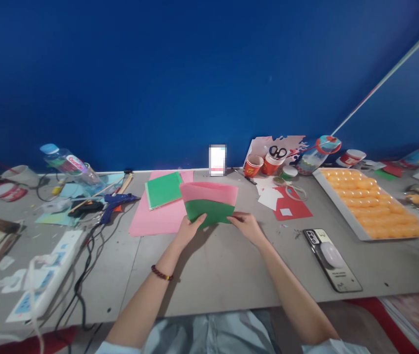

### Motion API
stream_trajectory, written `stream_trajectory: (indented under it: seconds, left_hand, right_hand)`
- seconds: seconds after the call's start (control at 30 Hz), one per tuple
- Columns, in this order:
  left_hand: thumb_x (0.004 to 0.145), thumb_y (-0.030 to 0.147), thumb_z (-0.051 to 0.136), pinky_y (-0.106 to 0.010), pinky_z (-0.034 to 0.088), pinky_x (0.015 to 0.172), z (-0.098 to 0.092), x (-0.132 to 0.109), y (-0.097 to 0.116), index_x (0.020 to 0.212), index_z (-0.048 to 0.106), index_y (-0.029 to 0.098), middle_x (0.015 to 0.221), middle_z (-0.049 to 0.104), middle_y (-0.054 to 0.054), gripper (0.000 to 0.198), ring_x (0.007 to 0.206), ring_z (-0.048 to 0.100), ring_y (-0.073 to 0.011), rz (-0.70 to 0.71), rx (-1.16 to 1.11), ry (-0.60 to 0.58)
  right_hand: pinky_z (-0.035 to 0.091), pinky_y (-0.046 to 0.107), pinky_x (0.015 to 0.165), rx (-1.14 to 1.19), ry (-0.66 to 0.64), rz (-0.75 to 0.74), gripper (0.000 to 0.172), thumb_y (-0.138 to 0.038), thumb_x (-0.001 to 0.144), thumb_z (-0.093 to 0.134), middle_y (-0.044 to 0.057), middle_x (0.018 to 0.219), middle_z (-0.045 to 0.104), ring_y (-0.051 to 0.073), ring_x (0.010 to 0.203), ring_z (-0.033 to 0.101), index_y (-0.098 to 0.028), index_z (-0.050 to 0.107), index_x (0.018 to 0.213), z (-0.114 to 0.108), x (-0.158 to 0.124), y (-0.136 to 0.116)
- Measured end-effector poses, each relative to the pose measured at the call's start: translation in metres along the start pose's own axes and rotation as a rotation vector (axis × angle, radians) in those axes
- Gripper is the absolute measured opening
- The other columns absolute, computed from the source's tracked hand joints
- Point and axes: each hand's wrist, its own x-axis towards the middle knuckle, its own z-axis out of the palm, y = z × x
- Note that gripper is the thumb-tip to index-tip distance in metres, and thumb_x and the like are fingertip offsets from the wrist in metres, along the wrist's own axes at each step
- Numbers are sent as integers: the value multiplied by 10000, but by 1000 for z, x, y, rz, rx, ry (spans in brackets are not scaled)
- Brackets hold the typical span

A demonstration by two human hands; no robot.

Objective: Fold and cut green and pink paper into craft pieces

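Between both hands, raised over the middle of the grey table, is a piece of paper (211, 211), green on its lower part with a pink band along the top. It bends a little. My left hand (191, 227) pinches its lower left corner, thumb on the green face. At the lower right edge, my right hand (245, 226) grips it between thumb and fingers. Just left of the paper, a green stack of sheets (165, 189) lies on a large pink sheet (146, 220).
Left are a blue glue gun (115, 204), a power strip (49, 280) with trailing cords, and a tilted bottle (72, 164). Right are paper cups (253, 166), scissors (278, 152), red paper (293, 204), a phone (342, 275) and a tray of orange balls (371, 201). A blue wall (194, 88) stands behind.
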Motion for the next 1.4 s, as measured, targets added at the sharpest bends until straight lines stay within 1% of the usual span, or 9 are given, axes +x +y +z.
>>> stream_trajectory:
  seconds: [0.23, 0.37, 0.47, 0.6, 0.7, 0.97, 1.07, 1.2, 1.4]
  left_hand:
    - [723, 442, 692, -324, 521, 775, -1, -1, -1, 820, 711, 155, 836, 733, -54, 304, 845, 669, -247, 67, 132, 56]
    - [679, 465, 723, -280, 500, 616, -2, 0, -5, 670, 679, 148, 655, 693, -25, 320, 661, 646, -208, -8, 126, 102]
    - [661, 477, 735, -265, 482, 567, -4, 1, -6, 641, 664, 145, 617, 677, -20, 340, 619, 631, -194, -34, 113, 107]
    - [661, 489, 735, -283, 512, 641, -10, 2, -7, 754, 697, 138, 737, 717, -43, 365, 737, 662, -225, -21, 66, 114]
    - [652, 492, 743, -303, 523, 704, -12, 1, -5, 843, 711, 132, 813, 730, -60, 408, 812, 670, -246, -31, 50, 136]
    - [629, 527, 739, -291, 512, 628, -10, 0, -3, 685, 690, 138, 624, 687, -27, 395, 699, 658, -233, -57, 143, 215]
    - [639, 526, 734, -296, 521, 655, -12, 1, -3, 729, 701, 134, 686, 711, -38, 404, 735, 668, -238, -56, 132, 225]
    - [632, 513, 750, -332, 536, 749, -14, 3, -4, 861, 715, 128, 889, 739, -86, 449, 882, 677, -274, -63, 46, 209]
    - [627, 521, 758, -359, 544, 789, -13, 5, -8, 904, 714, 120, 949, 734, -108, 490, 930, 676, -292, -79, -10, 177]
  right_hand:
    - [356, 238, 496, 201, 63, 138, 358, -515, 653, 671, -5, 562, 580, 115, 522, 456, -162, 691, 708, 1, 4, 1]
    - [366, 242, 501, 253, 135, 172, 361, -521, 607, 695, -3, 556, 593, 116, 526, 465, -167, 691, 677, 3, 4, 0]
    - [403, 251, 521, 297, 115, 189, 385, -538, 600, 698, 5, 572, 622, 125, 536, 504, -165, 702, 695, 4, 4, -1]
    - [476, 288, 586, 397, -4, 230, 457, -564, 586, 715, 33, 662, 684, 161, 592, 595, -167, 711, 813, 2, 3, -2]
    - [479, 279, 580, 376, -45, 200, 406, -560, 609, 703, 20, 615, 670, 152, 565, 598, -175, 683, 736, 2, 2, -3]
    - [466, 266, 517, 297, -20, 198, 387, -560, 670, 649, 7, 594, 651, 158, 523, 617, -183, 646, 756, 3, -1, -7]
    - [443, 241, 489, 304, -39, 206, 377, -532, 657, 668, 6, 600, 650, 155, 544, 627, -176, 639, 778, 5, -1, -8]
    - [380, 210, 418, 307, -5, 211, 369, -530, 646, 672, 5, 560, 630, 133, 496, 590, -176, 611, 728, 7, -3, -11]
    - [268, 209, 375, 227, -49, 178, 378, -558, 712, 616, -40, 448, 520, 79, 373, 398, -180, 604, 702, 1, -6, -13]
